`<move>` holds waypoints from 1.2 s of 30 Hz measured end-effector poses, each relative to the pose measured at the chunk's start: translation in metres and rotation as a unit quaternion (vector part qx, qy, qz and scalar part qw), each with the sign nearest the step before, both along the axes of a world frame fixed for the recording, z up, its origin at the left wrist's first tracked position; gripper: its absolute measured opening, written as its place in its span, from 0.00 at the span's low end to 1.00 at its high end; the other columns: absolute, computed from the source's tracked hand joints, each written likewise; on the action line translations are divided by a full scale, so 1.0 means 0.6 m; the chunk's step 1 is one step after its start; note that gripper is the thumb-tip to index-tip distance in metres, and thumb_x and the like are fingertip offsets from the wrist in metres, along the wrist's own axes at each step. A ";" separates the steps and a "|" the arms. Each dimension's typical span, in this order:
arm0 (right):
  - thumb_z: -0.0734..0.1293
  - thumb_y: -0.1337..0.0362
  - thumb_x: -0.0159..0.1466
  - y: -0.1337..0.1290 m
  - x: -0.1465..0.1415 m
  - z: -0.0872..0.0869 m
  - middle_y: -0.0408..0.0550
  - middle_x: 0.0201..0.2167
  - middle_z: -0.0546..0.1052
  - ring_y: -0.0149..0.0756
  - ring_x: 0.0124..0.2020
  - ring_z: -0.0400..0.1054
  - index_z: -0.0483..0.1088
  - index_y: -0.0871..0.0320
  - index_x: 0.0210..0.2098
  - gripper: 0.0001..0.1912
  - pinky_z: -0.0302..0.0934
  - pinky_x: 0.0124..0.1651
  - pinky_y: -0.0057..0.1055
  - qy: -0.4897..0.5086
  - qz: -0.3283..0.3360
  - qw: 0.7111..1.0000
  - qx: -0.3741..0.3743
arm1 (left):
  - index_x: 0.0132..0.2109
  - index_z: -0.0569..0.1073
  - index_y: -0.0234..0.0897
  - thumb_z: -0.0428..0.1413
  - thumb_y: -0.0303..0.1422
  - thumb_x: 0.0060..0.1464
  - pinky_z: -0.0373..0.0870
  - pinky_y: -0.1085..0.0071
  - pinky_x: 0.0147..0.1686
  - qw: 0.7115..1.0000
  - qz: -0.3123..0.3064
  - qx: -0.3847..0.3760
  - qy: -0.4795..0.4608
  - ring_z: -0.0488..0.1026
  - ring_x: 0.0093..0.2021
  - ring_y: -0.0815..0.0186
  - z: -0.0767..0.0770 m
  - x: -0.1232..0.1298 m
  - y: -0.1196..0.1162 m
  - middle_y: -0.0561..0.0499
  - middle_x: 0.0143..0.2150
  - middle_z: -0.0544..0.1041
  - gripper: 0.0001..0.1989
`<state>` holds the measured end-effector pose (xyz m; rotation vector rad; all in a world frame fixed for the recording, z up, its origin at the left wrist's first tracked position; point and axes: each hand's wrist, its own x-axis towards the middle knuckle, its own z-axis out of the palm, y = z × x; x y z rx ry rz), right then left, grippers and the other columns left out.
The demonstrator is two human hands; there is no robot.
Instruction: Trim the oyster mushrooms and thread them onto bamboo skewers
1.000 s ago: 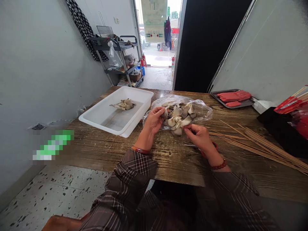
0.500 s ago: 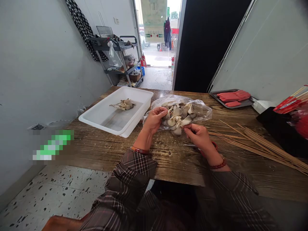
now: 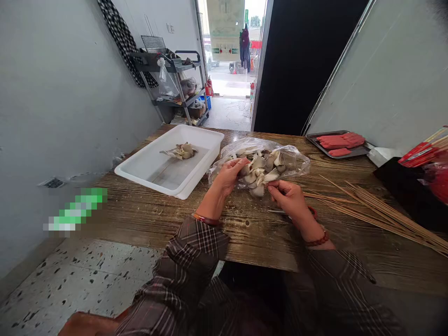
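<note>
Pale grey oyster mushrooms (image 3: pixel 259 173) lie bunched on and in front of a clear plastic bag (image 3: pixel 294 161) on the wooden table. At the bunch's left side, my left hand (image 3: pixel 229 177) is closed, thumb and fingers pinching a mushroom. My right hand (image 3: pixel 290 198) makes a pinch at the lower right edge of the bunch; what lies between its fingertips is too small to tell. Scissors (image 3: pixel 278 212) with red handles rest on the table, partly hidden under my right wrist. More oyster mushrooms (image 3: pixel 184 150) sit in a white plastic tub (image 3: pixel 164 186) to the left.
Long thin wooden skewers (image 3: pixel 381 212) are spread over the table's right side. Behind them are a dark tray (image 3: pixel 336 155) of pink-red packs (image 3: pixel 341 140) and a black holder (image 3: pixel 402 186) with red-wrapped sticks. A grey shelf cart (image 3: pixel 171 70) stands beyond the table, left of the doorway.
My left hand has shifted slightly right, further over the mushrooms. My right hand keeps its pinch in nearly the same spot.
</note>
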<state>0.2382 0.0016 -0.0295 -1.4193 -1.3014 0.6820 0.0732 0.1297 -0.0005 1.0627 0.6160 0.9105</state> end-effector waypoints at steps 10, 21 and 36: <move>0.67 0.55 0.63 0.002 0.002 -0.008 0.39 0.17 0.70 0.26 0.16 0.56 0.78 0.59 0.33 0.14 0.49 0.21 0.25 -0.026 0.002 1.000 0.000 | 0.25 0.73 0.34 0.72 0.41 0.33 0.53 0.75 0.25 0.999 -0.002 0.018 0.027 0.60 0.25 0.75 -0.001 0.002 -0.007 0.56 0.23 0.69 0.19; 0.74 0.50 0.52 0.014 0.006 0.010 0.38 0.15 0.69 0.24 0.14 0.54 0.76 0.58 0.31 0.17 0.46 0.15 0.23 0.208 -0.046 0.977 0.014 | 0.40 0.78 0.34 0.66 0.39 0.49 0.70 0.73 0.32 0.998 0.036 -0.056 -0.008 0.74 0.31 0.70 0.003 0.004 0.001 0.50 0.33 0.78 0.14; 0.77 0.58 0.48 0.007 0.026 0.034 0.42 0.25 0.76 0.21 0.18 0.58 0.77 0.57 0.29 0.12 0.46 0.16 0.20 0.306 -0.112 0.939 0.111 | 0.42 0.80 0.35 0.56 0.25 0.55 0.72 0.66 0.45 0.861 0.022 0.384 0.332 0.77 0.40 0.62 -0.047 0.043 -0.008 0.45 0.40 0.83 0.10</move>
